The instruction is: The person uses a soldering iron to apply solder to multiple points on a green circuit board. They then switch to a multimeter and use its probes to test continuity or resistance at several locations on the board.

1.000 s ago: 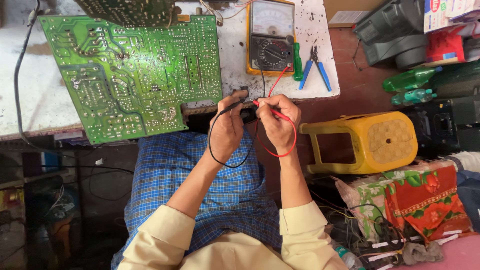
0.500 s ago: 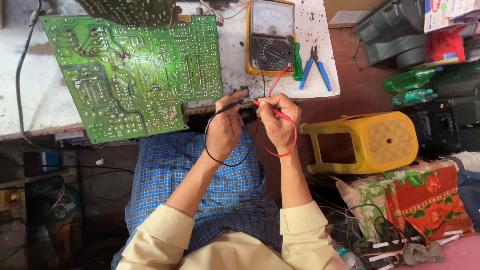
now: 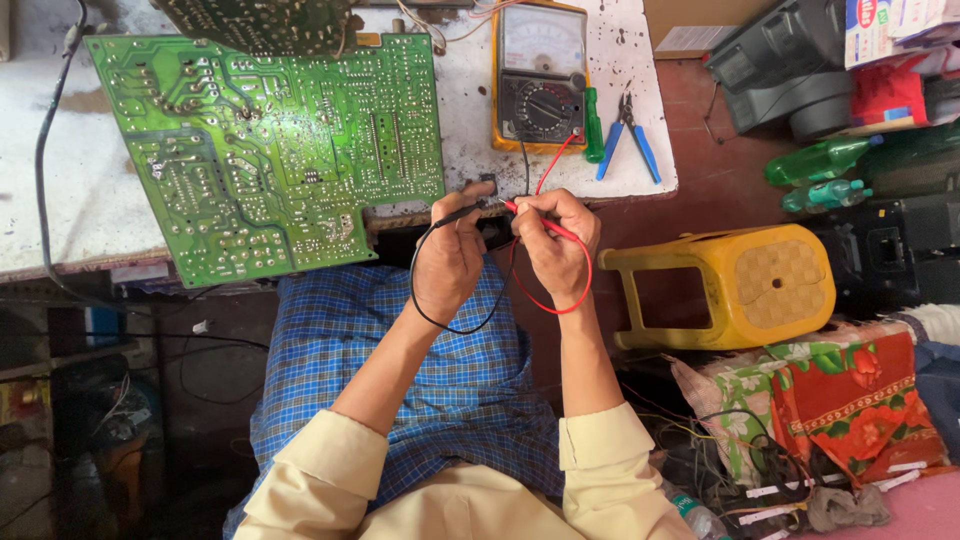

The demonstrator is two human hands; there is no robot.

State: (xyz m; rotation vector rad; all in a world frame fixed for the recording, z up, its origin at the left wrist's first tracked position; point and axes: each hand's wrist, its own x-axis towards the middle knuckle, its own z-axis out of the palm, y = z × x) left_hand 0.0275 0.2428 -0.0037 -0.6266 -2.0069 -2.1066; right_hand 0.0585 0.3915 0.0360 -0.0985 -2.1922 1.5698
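My left hand [image 3: 452, 255] grips a black test probe [image 3: 462, 212] and my right hand [image 3: 557, 240] grips a red test probe [image 3: 535, 221]. Both tips meet at a small dark part [image 3: 488, 184] at the white table's front edge. Black and red leads run up to a yellow analog multimeter [image 3: 542, 75] just beyond the hands. A large green circuit board [image 3: 270, 150] lies solder side up, left of my left hand.
A green screwdriver [image 3: 594, 124] and blue-handled pliers [image 3: 628, 135] lie right of the meter. A yellow plastic stool [image 3: 735, 285] lies on its side at my right, with green bottles [image 3: 825, 160], boxes and patterned cloth [image 3: 850, 400] beyond. A black cable [image 3: 45, 180] hangs at the left.
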